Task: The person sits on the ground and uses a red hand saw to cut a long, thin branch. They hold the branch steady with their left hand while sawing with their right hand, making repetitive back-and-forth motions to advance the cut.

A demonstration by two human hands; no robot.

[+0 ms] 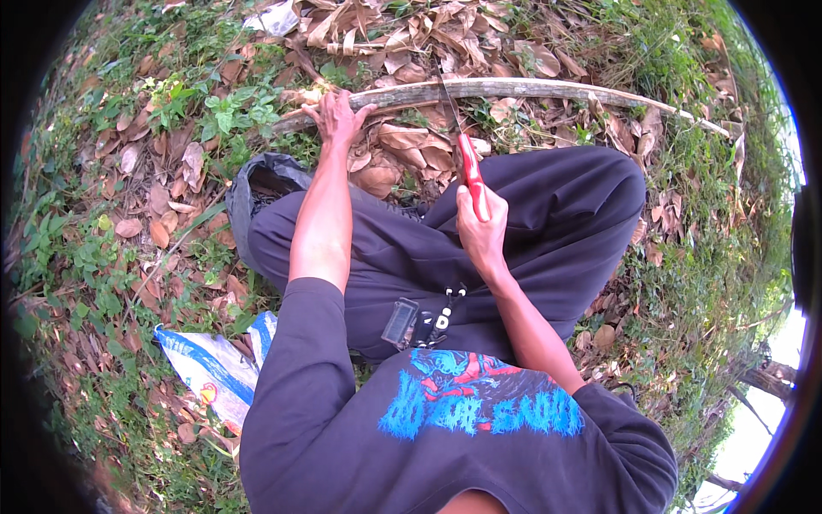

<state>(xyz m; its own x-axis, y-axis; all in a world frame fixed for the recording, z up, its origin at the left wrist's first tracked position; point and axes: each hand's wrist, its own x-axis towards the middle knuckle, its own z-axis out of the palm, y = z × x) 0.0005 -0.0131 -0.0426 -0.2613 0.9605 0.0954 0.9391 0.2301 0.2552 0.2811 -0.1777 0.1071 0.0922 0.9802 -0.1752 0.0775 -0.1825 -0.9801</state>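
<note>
Left hand (334, 122), fingers spread, is steadying a curved branch (531, 89) on leafy ground (158, 201); right hand (483, 224) is clamping a red-handled blade (470, 163) over it. Weak steadying might let the blade skip.

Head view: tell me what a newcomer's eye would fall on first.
First, the red-handled saw at upper centre, in the right hand, its blade crossing the long wooden pole. Next, the bright blue-and-red print on the dark shirt, at lower centre. Then the left hand, spread on the pole near its left end.
</note>
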